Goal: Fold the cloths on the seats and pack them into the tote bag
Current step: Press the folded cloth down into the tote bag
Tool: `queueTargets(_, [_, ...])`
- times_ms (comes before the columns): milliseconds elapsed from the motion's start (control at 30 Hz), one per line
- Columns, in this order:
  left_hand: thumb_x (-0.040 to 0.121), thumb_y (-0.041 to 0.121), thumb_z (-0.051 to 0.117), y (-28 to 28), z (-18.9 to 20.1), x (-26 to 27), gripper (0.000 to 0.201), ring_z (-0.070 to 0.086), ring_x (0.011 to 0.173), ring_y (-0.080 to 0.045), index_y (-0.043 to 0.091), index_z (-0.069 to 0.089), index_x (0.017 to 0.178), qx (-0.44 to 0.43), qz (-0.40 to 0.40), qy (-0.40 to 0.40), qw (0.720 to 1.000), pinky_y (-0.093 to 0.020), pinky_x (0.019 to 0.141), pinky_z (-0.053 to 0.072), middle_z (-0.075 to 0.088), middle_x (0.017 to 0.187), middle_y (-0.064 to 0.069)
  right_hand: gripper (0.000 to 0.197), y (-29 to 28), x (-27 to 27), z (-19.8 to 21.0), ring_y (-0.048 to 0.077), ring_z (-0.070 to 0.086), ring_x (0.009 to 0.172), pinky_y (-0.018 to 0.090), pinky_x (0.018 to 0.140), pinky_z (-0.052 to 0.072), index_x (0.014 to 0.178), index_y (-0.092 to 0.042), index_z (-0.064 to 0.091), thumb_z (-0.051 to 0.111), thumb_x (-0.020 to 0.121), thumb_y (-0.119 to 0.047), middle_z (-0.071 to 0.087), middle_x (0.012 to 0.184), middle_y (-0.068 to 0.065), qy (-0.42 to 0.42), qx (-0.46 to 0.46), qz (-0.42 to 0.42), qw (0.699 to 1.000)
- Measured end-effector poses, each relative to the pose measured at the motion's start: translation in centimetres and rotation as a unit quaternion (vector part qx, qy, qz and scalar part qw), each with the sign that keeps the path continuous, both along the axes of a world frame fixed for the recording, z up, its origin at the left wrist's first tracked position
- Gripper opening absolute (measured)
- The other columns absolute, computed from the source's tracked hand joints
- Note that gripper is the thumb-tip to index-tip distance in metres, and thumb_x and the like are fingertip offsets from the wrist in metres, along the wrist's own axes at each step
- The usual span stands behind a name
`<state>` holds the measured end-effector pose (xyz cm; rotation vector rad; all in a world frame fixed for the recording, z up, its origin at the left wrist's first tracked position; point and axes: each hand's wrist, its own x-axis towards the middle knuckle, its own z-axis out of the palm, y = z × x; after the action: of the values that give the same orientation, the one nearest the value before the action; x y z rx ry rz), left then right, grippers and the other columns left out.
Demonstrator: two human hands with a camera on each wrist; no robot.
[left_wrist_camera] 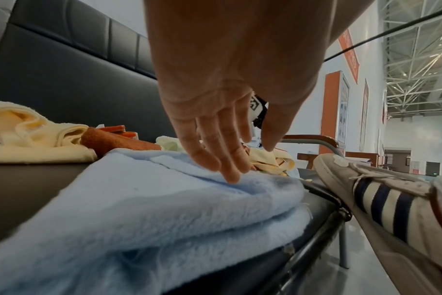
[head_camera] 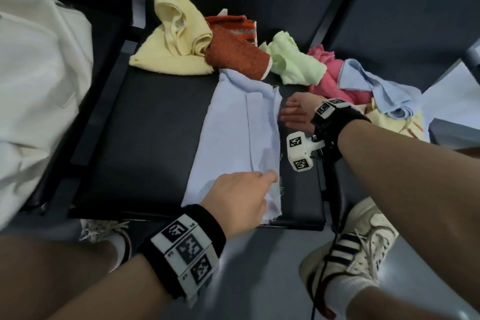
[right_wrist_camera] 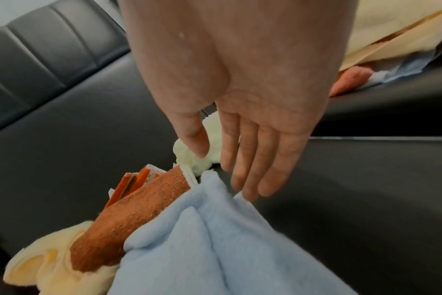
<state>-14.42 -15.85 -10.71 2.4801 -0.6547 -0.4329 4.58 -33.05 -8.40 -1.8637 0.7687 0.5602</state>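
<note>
A light blue cloth [head_camera: 233,132] lies folded into a long strip on the black seat [head_camera: 145,138]. My left hand [head_camera: 249,195] rests on its near end, and the straight fingers [left_wrist_camera: 230,175] press the top layer. My right hand [head_camera: 291,112] is at the strip's far right edge, its fingers [right_wrist_camera: 250,179] straight and pointing down by the cloth's corner [right_wrist_camera: 209,179]; it holds nothing. The cream tote bag [head_camera: 39,86] stands on the seat to the left.
Unfolded cloths are heaped at the back of the seat: yellow [head_camera: 176,41], orange [head_camera: 233,57], pale green [head_camera: 293,62], pink [head_camera: 327,80], another blue [head_camera: 376,88] and a patterned yellow one [head_camera: 397,122]. My shoes [head_camera: 358,247] are on the floor below the seat's front edge.
</note>
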Motion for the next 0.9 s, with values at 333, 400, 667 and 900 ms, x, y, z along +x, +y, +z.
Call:
queueTargets(333, [0.096, 0.025, 0.049, 4.4, -1.2, -1.8, 0.032, 0.051, 0.118, -0.018, 0.024, 0.058, 0.126, 0.061, 0.043, -0.021, 0.997, -0.033, 0.087, 0.045, 0.057, 0.123, 0.005, 0.015, 3.1, -11.5, -0.9, 0.014, 0.057, 0.051, 0.024, 0.055, 0.046, 0.072, -0.012, 0.065, 0.067, 0.086, -0.008, 0.064, 0.067, 0.007, -0.052, -0.090, 0.077, 0.992])
queueTargets(400, [0.095, 0.023, 0.050, 4.9, -1.5, -2.5, 0.030, 0.050, 0.117, -0.020, 0.023, 0.060, 0.124, 0.074, 0.043, -0.030, 0.996, -0.033, 0.086, 0.044, 0.056, 0.122, 0.003, 0.011, 4.2, -14.7, -1.9, 0.015, 0.061, 0.058, 0.026, 0.059, 0.053, 0.070, -0.015, 0.070, 0.069, 0.079, -0.010, 0.067, 0.069, 0.004, -0.057, -0.145, 0.128, 0.980])
queueTargets(667, [0.089, 0.016, 0.060, 5.7, -2.1, -4.1, 0.027, 0.046, 0.115, -0.021, 0.020, 0.063, 0.116, 0.084, 0.055, -0.059, 0.993, -0.028, 0.075, 0.034, 0.053, 0.117, 0.000, 0.022, 5.9, -21.8, -3.5, 0.025, 0.048, 0.103, 0.032, 0.082, 0.040, 0.100, -0.013, 0.061, 0.065, 0.078, -0.015, 0.055, 0.105, 0.006, -0.201, -0.388, 0.366, 0.822])
queueTargets(900, [0.088, 0.006, 0.055, 5.4, -2.0, -4.0, 0.031, 0.044, 0.115, -0.026, 0.017, 0.059, 0.116, 0.123, 0.095, -0.040, 0.987, -0.032, 0.074, 0.038, 0.049, 0.118, -0.005, 0.037, 6.8, -22.8, -5.0, 0.025, 0.045, 0.114, 0.033, 0.090, 0.038, 0.117, -0.016, 0.060, 0.067, 0.083, -0.030, 0.051, 0.118, 0.004, -0.190, -0.427, 0.449, 0.761])
